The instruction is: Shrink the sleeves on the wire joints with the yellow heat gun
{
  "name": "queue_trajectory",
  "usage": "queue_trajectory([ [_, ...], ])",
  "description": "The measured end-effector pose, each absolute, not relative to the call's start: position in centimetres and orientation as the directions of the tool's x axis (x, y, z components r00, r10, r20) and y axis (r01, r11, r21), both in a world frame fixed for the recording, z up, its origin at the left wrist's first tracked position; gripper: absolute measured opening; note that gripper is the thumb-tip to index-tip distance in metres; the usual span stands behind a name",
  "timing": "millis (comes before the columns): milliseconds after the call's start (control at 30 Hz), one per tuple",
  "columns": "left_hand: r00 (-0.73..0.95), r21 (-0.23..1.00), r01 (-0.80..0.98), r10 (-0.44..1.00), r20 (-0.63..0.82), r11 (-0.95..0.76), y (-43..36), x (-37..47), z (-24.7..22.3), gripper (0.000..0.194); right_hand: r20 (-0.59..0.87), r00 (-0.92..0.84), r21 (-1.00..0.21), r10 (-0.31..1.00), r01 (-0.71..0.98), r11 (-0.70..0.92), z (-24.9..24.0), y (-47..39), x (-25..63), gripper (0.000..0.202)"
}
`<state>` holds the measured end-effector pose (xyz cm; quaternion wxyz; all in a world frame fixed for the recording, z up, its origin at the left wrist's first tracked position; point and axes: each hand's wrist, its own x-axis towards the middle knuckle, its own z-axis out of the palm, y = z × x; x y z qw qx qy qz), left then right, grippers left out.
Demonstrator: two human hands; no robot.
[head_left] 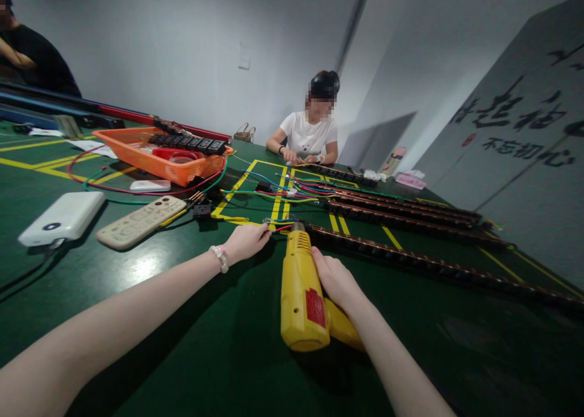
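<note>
A yellow heat gun with a red label is gripped in my right hand, its nozzle pointing away from me at coloured wires. Close to the left of that nozzle, my left hand pinches the thin wires, red and yellow among them. These wires lead to the near end of a long dark strip of sockets, which stretches off to the right. My left fingertips partly cover the wire ends.
Several more long strips with loose wires lie behind. At left are an orange basket, a phone in a beige case, a white power bank and a small black block. A person in white works across the table.
</note>
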<state>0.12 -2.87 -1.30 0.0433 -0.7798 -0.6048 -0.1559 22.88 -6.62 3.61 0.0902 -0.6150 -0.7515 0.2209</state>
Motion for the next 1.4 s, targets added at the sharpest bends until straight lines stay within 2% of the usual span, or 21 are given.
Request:
queue_trajectory([
  [167, 0.228, 0.128, 0.953, 0.926, 0.3, -0.276, -3.0, 0.1, -1.2, 0.039, -0.163, -0.33, -0.517, 0.93, 0.831, 0.205, 3.9, -7.3, 22.5, 0.075],
  [467, 0.242, 0.108, 0.952, 0.921, 0.306, -0.287, -3.0, 0.1, -1.3, 0.04, -0.181, -0.39, -0.515, 0.903, 0.82, 0.251, 3.9, -8.1, 21.3, 0.076],
  [933, 0.251, 0.108, 0.949, 0.918, 0.307, -0.296, -3.0, -0.1, -1.4, 0.036, -0.203, -0.347, -0.377, 0.916, 0.891, 0.254, 4.1, -7.9, 21.4, 0.078],
  [1167, 0.237, 0.099, 0.956, 0.926, 0.293, -0.276, -2.9, -0.1, -1.4, 0.033, -0.17, -0.25, -0.383, 0.953, 0.908, 0.169, 4.5, -7.1, 22.3, 0.077],
  [1400, 0.233, 0.124, 0.953, 0.931, 0.283, -0.276, -3.1, 0.0, -1.2, 0.033, -0.16, -0.23, -0.395, 0.96, 0.906, 0.151, 4.5, -7.0, 22.5, 0.078],
])
